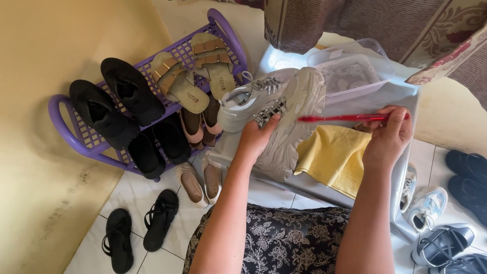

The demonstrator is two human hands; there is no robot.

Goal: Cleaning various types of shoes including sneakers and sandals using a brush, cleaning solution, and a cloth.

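The left hand (pixel 256 137) grips a chunky white sneaker (pixel 277 113), sole turned right, above the counter's (pixel 406 98) left edge. The right hand (pixel 389 136) pinches a red brush handle (pixel 345 117) whose tip touches the sole. A yellow cloth (pixel 334 157) lies beneath, at the near edge.

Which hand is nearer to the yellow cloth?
Right. The right hand, holding a red brush, hovers just over the yellow cloth; the left hand grips the white sneaker beside it.

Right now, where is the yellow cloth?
In the head view, the yellow cloth lies on the white table, right of centre, between the white chunky sneaker and the right hand.
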